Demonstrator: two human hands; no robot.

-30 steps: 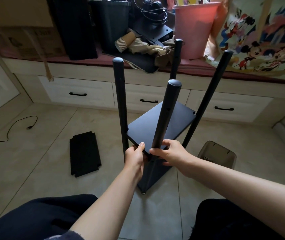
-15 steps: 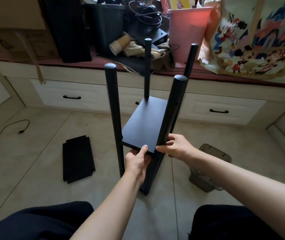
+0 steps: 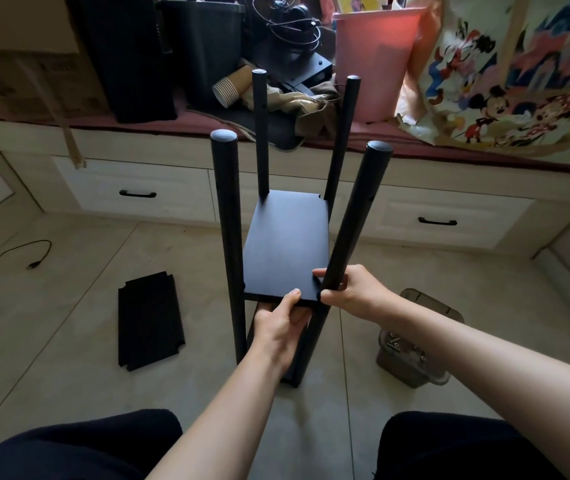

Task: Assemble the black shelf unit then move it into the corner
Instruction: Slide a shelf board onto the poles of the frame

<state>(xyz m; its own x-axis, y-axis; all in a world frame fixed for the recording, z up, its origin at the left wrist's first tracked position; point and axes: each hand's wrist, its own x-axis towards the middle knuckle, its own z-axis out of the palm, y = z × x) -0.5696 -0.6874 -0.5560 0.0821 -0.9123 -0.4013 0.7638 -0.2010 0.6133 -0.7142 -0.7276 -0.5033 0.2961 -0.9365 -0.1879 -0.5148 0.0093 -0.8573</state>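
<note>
Four posts [image 3: 352, 223], one fitted shelf board [image 3: 287, 244] — one loose board [image 3: 150, 320] on floor.

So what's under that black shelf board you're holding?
Under the shelf board, the left hand reaches in and another black board sits near the floor. The board covers the fingertips and most below.

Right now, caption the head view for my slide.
Left hand holds the middle shelf; right hand grips the near-right post.
</note>
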